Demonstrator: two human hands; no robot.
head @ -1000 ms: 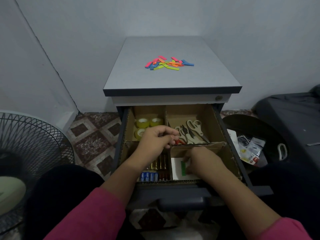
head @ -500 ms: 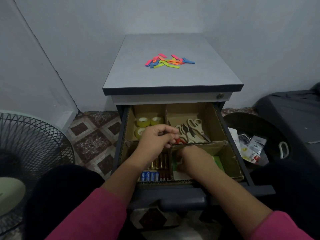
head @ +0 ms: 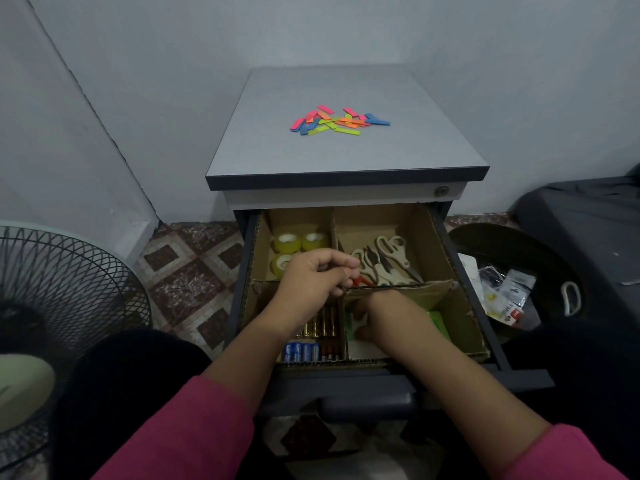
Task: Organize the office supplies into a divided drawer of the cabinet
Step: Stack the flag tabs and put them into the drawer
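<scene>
Both hands (head: 349,299) over the drawer's (head: 446,258) front compartments; rear scissors (head: 388,259) compartment open above.
</scene>
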